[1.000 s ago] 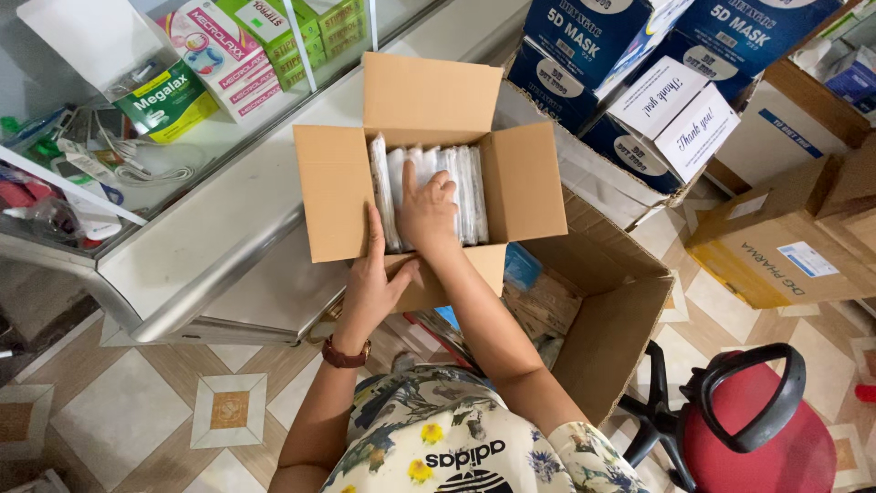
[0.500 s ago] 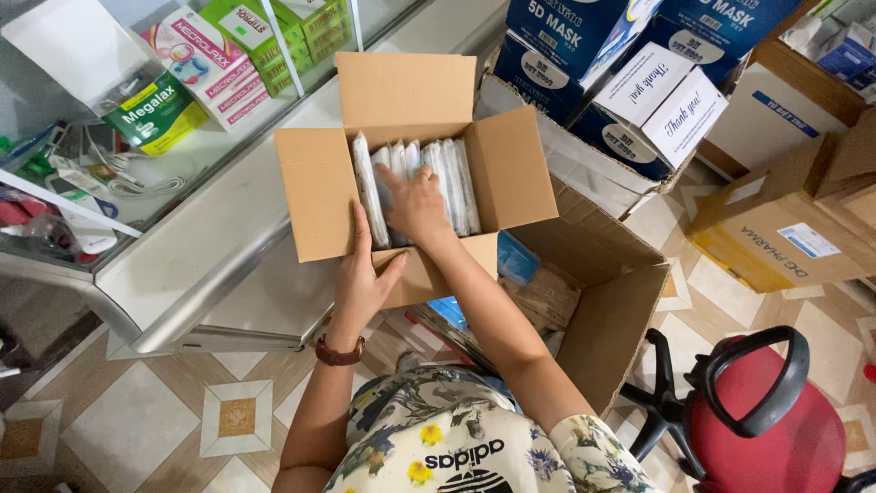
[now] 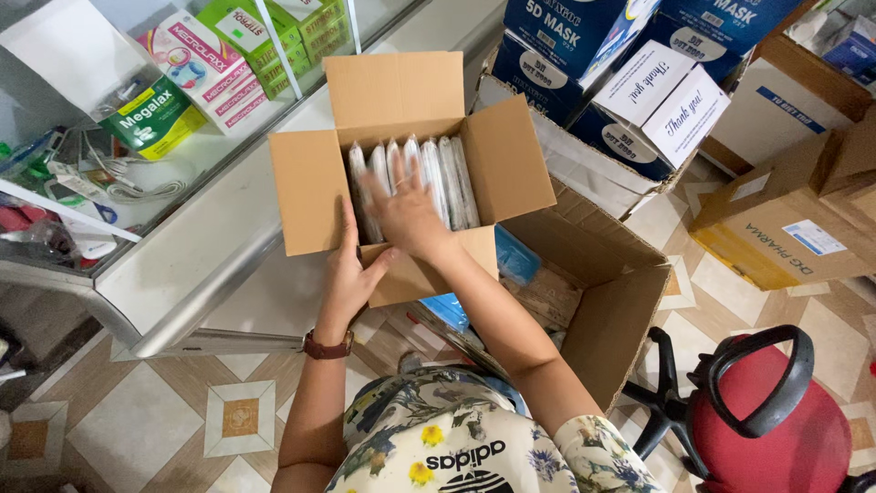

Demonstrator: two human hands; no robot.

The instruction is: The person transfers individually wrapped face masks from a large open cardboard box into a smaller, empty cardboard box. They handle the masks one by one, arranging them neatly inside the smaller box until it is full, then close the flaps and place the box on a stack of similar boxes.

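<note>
An open brown cardboard box [image 3: 310, 192] is held up in front of me with its flaps spread. Several flat white packets [image 3: 438, 173] stand upright side by side inside it. My left hand [image 3: 351, 278] grips the near wall of the box from below; a brown watch sits on that wrist. My right hand [image 3: 406, 215] reaches into the box, fingers spread flat on the tops of the packets.
A larger open cardboard box [image 3: 611, 310] stands below, holding blue packets [image 3: 516, 256]. A glass display counter [image 3: 182, 246] with medicine boxes is at left. Blue mask cartons [image 3: 566, 36] and brown cartons [image 3: 785, 228] are stacked at right. A red swivel chair [image 3: 776, 420] stands at the bottom right.
The box has shifted slightly left and toward me. My right hand has slid a little to the left across the packet tops; my left hand keeps its grip.
</note>
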